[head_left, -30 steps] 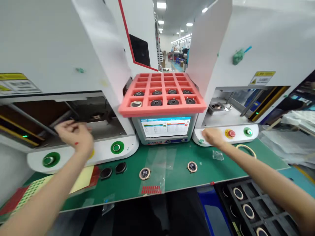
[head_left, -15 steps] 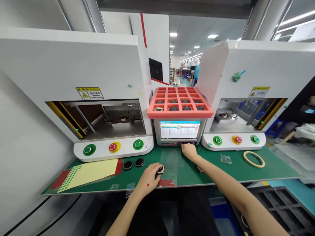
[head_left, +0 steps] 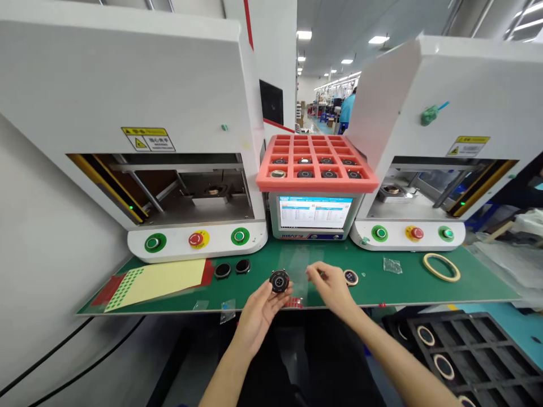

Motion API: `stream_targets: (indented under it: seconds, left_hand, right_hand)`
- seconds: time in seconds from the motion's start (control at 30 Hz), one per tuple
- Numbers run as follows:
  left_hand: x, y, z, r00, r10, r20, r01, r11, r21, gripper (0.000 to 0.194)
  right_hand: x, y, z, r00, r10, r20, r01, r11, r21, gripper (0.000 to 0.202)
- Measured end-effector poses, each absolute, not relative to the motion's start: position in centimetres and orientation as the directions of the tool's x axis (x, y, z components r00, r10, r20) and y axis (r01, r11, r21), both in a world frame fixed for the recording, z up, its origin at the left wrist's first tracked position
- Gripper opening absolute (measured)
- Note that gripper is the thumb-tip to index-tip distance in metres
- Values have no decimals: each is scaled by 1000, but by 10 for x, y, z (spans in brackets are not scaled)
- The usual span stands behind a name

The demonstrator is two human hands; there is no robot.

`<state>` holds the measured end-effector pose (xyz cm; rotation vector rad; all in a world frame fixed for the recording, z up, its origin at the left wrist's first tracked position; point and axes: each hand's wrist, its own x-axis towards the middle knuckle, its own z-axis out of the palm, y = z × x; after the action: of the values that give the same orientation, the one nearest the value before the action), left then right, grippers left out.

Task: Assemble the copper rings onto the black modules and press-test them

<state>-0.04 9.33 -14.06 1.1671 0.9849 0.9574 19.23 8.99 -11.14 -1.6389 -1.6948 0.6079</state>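
My left hand point(head_left: 261, 308) is closed on a round black smartwatch body point(head_left: 279, 281), gripped at its edge with the sensor side facing up. A small red mark shows on the watch's right rim. To the right, my right hand point(head_left: 333, 285) hovers over the mat, fingers curled together; whether something small is between them I cannot make out. Just beyond that hand lies another round watch part point(head_left: 351, 277) with a rose-gold rim. A strip of small red stickers point(head_left: 293, 303) is on the clear sheet near the front edge. Two dark watch bodies point(head_left: 223, 271) point(head_left: 242, 266) rest at the left.
White press machines point(head_left: 195, 240) point(head_left: 407, 234) with green and red buttons flank a monitor point(head_left: 314, 212). A pink foam tray point(head_left: 318, 185) holding watch parts tops the monitor. A yellow sheet point(head_left: 165, 280), a tape roll point(head_left: 441, 267) and a black tray point(head_left: 479, 345) lie around.
My right hand has come back from the monitor's lower edge toward the left hand. The left hand has turned palm up, raising the watch. The screen's coloured result marks are gone.
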Motion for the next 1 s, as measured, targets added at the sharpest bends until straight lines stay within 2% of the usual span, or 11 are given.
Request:
stream_targets:
  seconds: [0.1,0.2,0.3,0.4,0.5,0.57,0.7,1.0]
  left_hand:
    - [10,54,-125,273,938,-214,-321,299,899,49]
    - [18,23,-116,232,950,-209,-489,299,820,31]
    - [20,2,-112,170,983,-64,-410,129,903,20]
    - [15,-10,-107,124,981,151,-223,-120,967,17]
    - [6,-13,-100,160,929,333,-25,-334,942,20]
    - [0,-12,-96,215,888,406,70,-428,901,22]
    - [-9,-12,-96,281,851,444,172,-500,849,24]
    - [-14,-7,-95,354,823,444,176,-525,833,21]
  right_hand:
    - [172,32,-105,9,968,250,501,212,-839,18]
    - [157,-1,-100,123,921,370,258,331,-908,5]
    - [150,-15,-98,237,891,386,139,362,-922,10]
    - [151,-21,-95,233,893,385,110,370,-923,17]
    - [153,-25,-89,202,899,388,87,378,-922,18]
    - [155,-27,-85,198,901,387,81,378,-922,17]
    - [156,-28,-79,189,903,386,88,376,-922,15]
    - [163,-29,-77,132,891,435,132,420,-898,13]
